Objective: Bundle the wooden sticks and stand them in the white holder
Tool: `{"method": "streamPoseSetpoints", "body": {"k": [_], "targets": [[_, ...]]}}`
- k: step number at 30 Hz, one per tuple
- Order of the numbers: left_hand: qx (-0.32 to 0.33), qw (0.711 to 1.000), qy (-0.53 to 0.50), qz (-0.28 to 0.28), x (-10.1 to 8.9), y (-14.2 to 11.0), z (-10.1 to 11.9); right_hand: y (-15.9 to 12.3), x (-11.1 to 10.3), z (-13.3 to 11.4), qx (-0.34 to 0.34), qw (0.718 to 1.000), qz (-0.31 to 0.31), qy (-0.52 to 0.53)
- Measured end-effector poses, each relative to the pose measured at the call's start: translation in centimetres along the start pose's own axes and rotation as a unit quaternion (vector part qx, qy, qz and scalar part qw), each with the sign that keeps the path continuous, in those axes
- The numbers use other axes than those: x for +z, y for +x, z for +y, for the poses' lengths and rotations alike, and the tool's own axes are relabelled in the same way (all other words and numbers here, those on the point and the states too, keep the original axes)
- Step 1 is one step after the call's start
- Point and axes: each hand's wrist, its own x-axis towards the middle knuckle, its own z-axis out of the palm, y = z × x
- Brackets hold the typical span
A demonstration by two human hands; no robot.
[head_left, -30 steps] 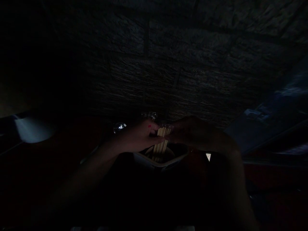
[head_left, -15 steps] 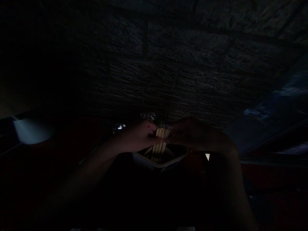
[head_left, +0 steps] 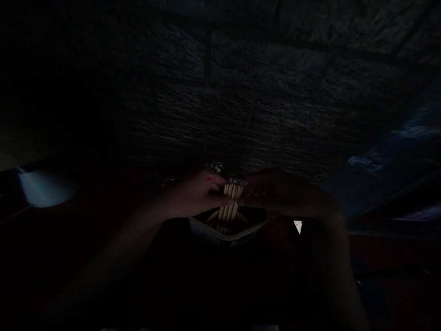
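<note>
My left hand (head_left: 208, 195) and my right hand (head_left: 260, 191) meet around a bundle of pale thin wooden sticks (head_left: 228, 216). Both thumbs press on its near side, and the other fingers close behind it. Clear crinkled plastic (head_left: 237, 182) shines at the upper end of the sticks. The lower end slants down into an open container (head_left: 229, 238) with a pale rim. Inside the container a rounded edge shows faintly; darkness hides the rest. More shiny clear plastic (head_left: 218, 166) stands just beyond my left hand.
A dark stone-block wall (head_left: 227, 92) rises directly behind my hands. At far left is a pale rounded object (head_left: 48, 187), and a bluish panel (head_left: 382, 161) leans in from the right. A small bright white triangle (head_left: 298, 226) shows beside my right forearm. Most of the surface is too dark to read.
My left hand has shifted very slightly, and the bright shiny spot left of it has dimmed and is mostly covered. Both hands keep their grip on the wooden sticks.
</note>
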Motion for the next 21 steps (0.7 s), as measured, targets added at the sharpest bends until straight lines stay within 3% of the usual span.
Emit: {"method": "streamPoseSetpoints", "body": {"k": [5,8,12,17,21], "targets": [[-0.042,0.998,-0.036,0.027,-1.3,-0.9,0.7,-0.5,-0.4,-0.1,0.011,0.999,0.015,0.042],[-0.048,0.996,-0.032,0.075,-2.9,-2.0,1.0,-1.1,-1.0,-0.4,0.014,0.997,0.037,0.061],[-0.082,0.982,-0.039,0.165,-5.0,-3.4,1.0,-1.1,-1.8,0.2,0.011,0.988,0.141,0.056],[-0.055,0.965,0.012,0.257,-6.3,-3.4,0.5,1.9,-1.0,2.6,-0.046,0.965,0.237,0.098],[-0.029,0.971,-0.004,0.239,-6.1,-2.4,-0.6,4.8,0.4,3.7,-0.092,0.963,0.248,0.059]]}}
